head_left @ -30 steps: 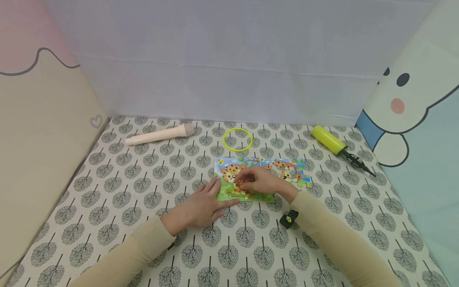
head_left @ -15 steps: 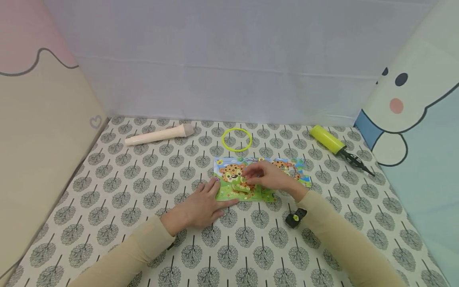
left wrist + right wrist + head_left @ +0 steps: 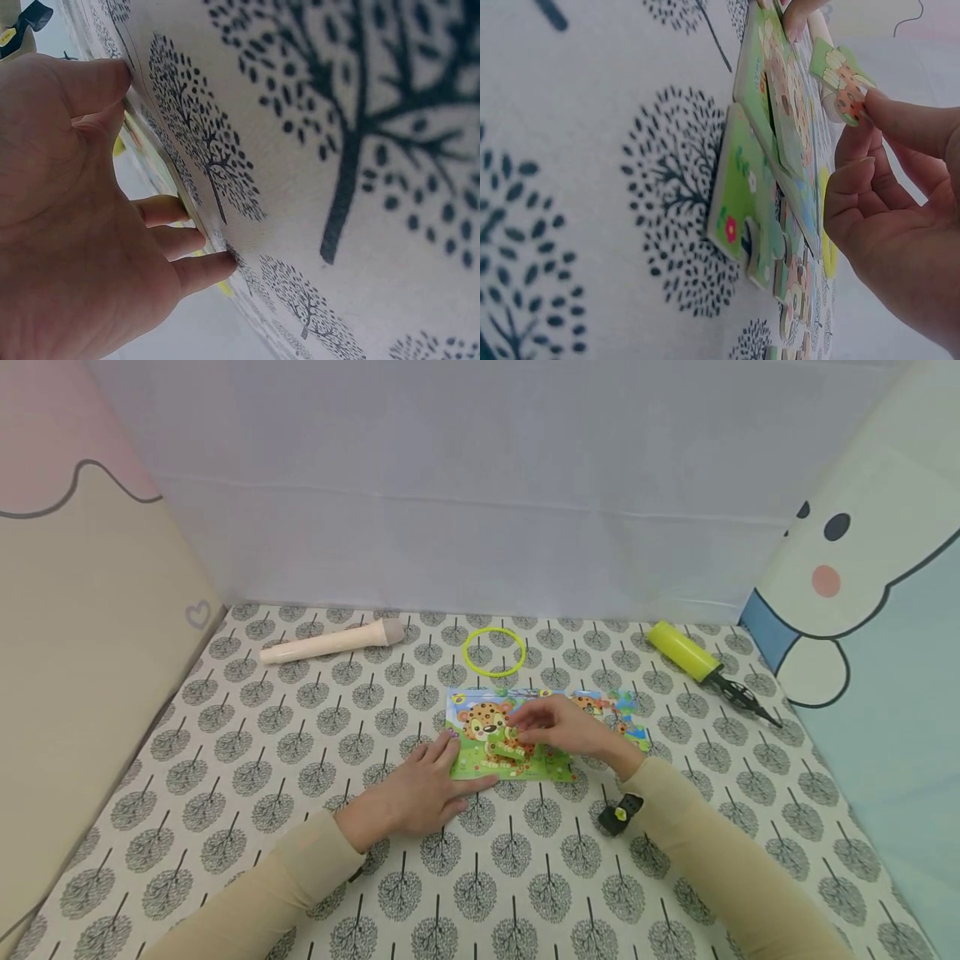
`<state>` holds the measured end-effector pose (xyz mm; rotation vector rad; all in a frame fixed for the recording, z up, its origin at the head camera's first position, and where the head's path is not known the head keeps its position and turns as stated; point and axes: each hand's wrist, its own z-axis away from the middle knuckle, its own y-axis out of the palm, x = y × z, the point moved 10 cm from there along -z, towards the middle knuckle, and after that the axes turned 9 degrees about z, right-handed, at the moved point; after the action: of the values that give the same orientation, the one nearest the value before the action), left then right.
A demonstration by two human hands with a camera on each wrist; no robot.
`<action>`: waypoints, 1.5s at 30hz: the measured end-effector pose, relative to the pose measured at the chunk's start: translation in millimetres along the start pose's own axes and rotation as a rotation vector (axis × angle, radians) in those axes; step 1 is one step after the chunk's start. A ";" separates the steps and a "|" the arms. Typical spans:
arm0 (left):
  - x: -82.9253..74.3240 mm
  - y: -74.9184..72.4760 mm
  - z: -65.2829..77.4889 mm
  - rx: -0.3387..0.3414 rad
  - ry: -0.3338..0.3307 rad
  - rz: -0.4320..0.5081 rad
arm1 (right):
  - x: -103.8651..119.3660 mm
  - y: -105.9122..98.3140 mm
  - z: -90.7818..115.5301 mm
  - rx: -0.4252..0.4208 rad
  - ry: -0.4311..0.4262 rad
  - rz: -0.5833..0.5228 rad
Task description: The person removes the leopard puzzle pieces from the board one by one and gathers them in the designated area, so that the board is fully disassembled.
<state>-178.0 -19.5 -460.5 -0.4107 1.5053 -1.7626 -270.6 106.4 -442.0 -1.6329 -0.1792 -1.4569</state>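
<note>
A leopard jigsaw board [image 3: 467,765] lies flat on the tabletop in the head view. My left hand [image 3: 422,787] rests on its left edge with fingers spread, and the left wrist view shows the extended fingers at that edge. Above the board, my right hand [image 3: 562,727] pinches a green jigsaw piece [image 3: 504,745] between thumb and fingers. In the right wrist view this piece [image 3: 843,81] is raised off the board, tilted, with orange spotted and cream parts on it. Loose pieces [image 3: 630,733] lie to the right, partly behind my right hand; a green piece [image 3: 736,180] with a red flower overlaps the board.
Behind the board lies a yellow-green ring [image 3: 467,652]. A pale microphone-shaped stick [image 3: 330,644] is at the back left, and a yellow hand pump [image 3: 684,652] with a black nozzle at the back right. Cloth walls border the tree-patterned tabletop [image 3: 300,735].
My right hand has drawn back slightly rightward from the board's picture. The pinched piece has been lifted and turned, and more green shows on it. My left hand stays in place.
</note>
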 end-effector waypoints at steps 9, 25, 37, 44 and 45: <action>-1.9 0.7 -0.7 0.008 0.000 0.005 | -5.3 -1.6 -2.6 -0.032 0.025 0.003; -1.6 -0.8 0.0 0.007 -0.003 0.010 | -6.2 -25.8 27.4 -0.069 0.065 0.081; -1.1 1.0 0.7 0.016 -0.015 0.002 | -45.2 -54.2 79.9 -0.033 0.137 0.084; -1.5 -0.4 1.1 0.005 -0.007 0.006 | -53.7 -52.4 91.4 0.046 0.125 0.083; -1.4 -0.4 1.0 0.003 -0.008 0.002 | -53.7 -51.5 92.2 0.055 0.122 0.086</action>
<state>-176.5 -19.2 -459.5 -0.4136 1.4968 -1.7598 -252.9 223.3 -450.5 -1.4850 -0.0786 -1.4677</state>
